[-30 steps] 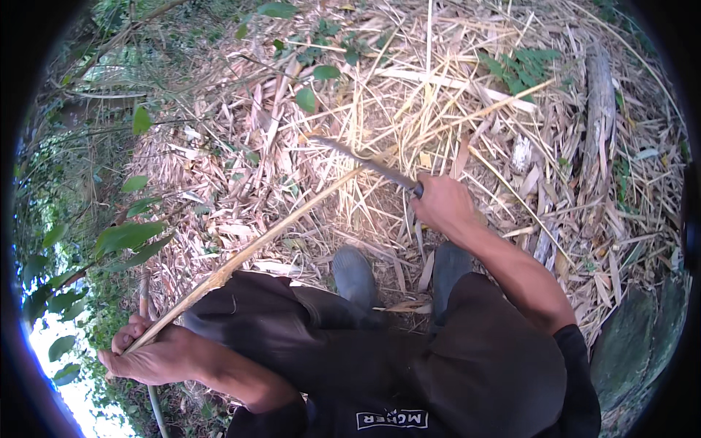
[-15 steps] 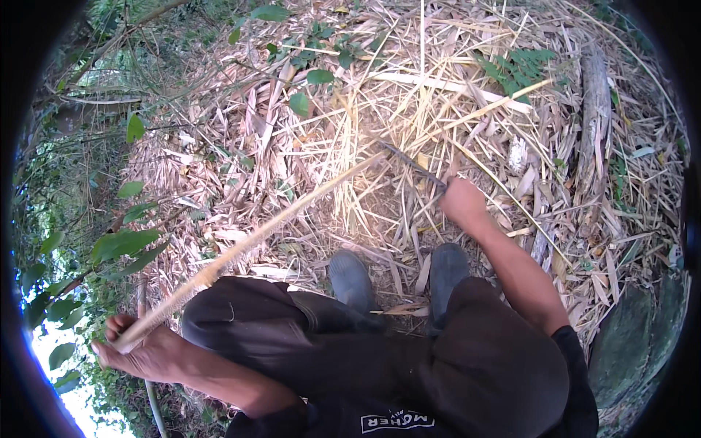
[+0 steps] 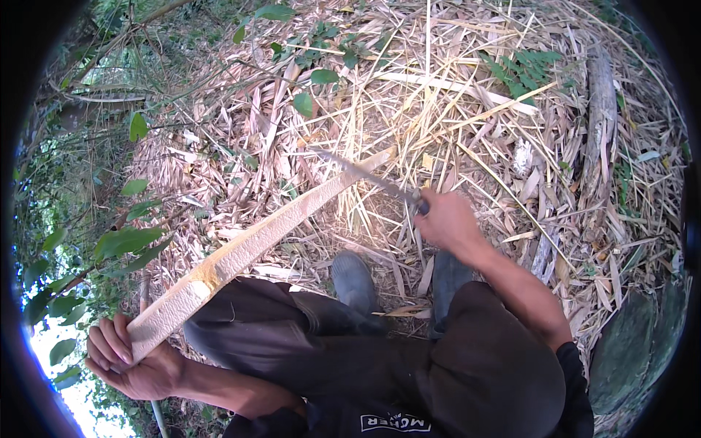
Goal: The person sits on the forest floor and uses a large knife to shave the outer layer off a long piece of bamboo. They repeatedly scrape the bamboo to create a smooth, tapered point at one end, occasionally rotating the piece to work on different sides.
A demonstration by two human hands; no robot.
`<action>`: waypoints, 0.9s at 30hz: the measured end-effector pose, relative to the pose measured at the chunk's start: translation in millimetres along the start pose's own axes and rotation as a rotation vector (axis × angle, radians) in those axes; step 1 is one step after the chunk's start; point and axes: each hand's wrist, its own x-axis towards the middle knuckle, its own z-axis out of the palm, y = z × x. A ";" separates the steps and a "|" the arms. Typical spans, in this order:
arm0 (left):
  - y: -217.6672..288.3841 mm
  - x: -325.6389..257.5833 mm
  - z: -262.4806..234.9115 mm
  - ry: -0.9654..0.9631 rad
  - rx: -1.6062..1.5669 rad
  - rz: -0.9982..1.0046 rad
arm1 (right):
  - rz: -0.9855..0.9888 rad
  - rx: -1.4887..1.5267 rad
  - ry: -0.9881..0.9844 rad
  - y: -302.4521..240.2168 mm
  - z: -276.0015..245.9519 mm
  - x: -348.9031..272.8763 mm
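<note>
My left hand (image 3: 135,365) clamps the near end of the pale strip (image 3: 250,244), slanting past my left knee (image 3: 226,321). My right hand (image 3: 451,226) grips the knife (image 3: 372,177), blade crossing near the strip's far end. The step appears to be shaving; the next stroke calls for a steady strip.

— Start the count for me?
— One left hand (image 3: 146,374), one right hand (image 3: 449,223): two altogether.
— Go on.
— One knife (image 3: 380,181), one long strip (image 3: 244,250).
— Boots (image 3: 353,281)?
— Two, and the knees (image 3: 504,343) come to two as well.
— Any more singles?
— One fern (image 3: 522,71), one log (image 3: 601,109), and at least one rock (image 3: 621,358).
— What about slivers (image 3: 355,120)?
— Dozens, too many for an exact figure; the dry leaves (image 3: 272,124) beat me just the same.
</note>
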 end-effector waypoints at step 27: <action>-17.2 -15.0 44.3 -0.061 0.030 0.156 | -0.350 0.068 -0.004 -64.6 -21.7 -25.0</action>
